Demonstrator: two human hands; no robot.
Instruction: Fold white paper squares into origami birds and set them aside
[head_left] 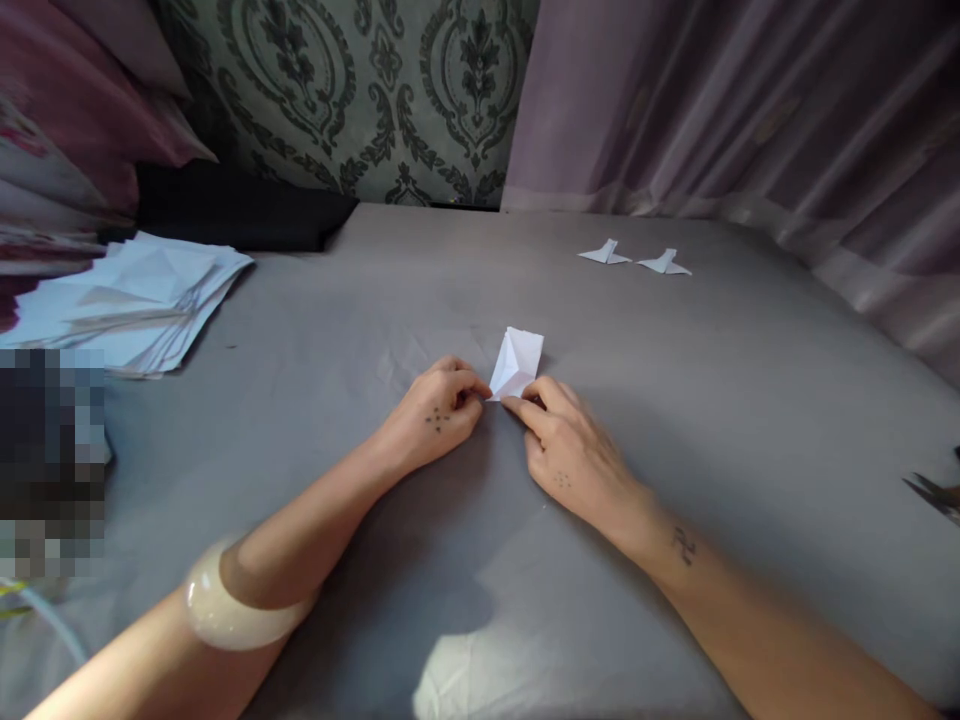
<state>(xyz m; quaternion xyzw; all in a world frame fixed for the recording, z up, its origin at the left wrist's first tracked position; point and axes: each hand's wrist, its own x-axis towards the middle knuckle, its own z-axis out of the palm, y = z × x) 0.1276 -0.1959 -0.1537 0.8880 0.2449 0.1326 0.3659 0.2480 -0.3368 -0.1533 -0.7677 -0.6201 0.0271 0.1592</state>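
Observation:
A small folded piece of white paper (519, 362) with creased, slanting flaps is held between my hands, just above or on the grey cloth. My left hand (442, 408) pinches its lower left corner between thumb and fingers. At the lower right edge, my right hand (566, 440) grips the paper with its thumb and index finger, the other fingers curled beneath. The paper's upper end points away from me. Whether its underside touches the cloth cannot be made out.
Two folded white paper figures (604, 253) lie at the back right. A stack of white paper sheets (150, 300) rests at the left, near a black cloth (247, 207). Scissors-like metal blades (934, 492) show at the right edge. Purple curtains (720, 110) hang behind the grey surface (360, 290).

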